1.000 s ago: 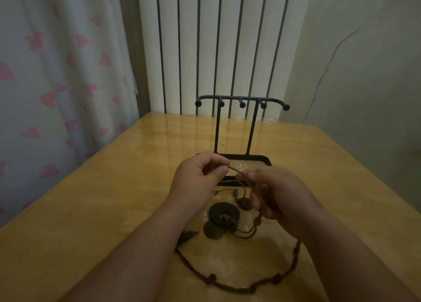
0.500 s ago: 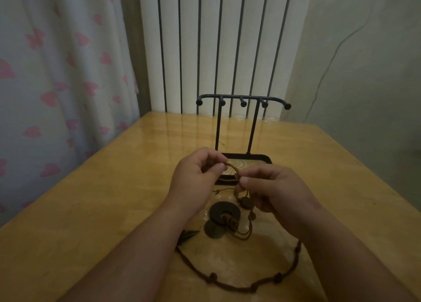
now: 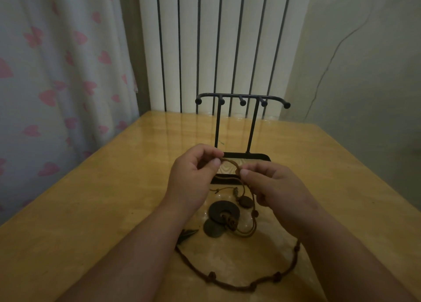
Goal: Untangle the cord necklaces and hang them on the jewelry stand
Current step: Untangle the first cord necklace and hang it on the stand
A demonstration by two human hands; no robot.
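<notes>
Likely to cinch the snarl tighter if pulled apart hard, with the lifted tan cord (image 3: 230, 161) leading down into a cluster of pendants (image 3: 224, 211) on the bench (image 3: 91, 210). Could also drag the darker beaded cord (image 3: 239, 285) along, or bump the jewelry stand (image 3: 241, 97) just behind. Pinching the tan cord with the left hand (image 3: 193, 176), thumb to forefinger, and likewise with the right hand (image 3: 275, 187). Short arc of cord between both pinches, the rest trailing down from the right hand to the pendants below. Nothing yet on the stand's pegs.

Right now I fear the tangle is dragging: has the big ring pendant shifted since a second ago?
No. The ring pendant sits at the same spot in front of the jewelry stand base.
</notes>
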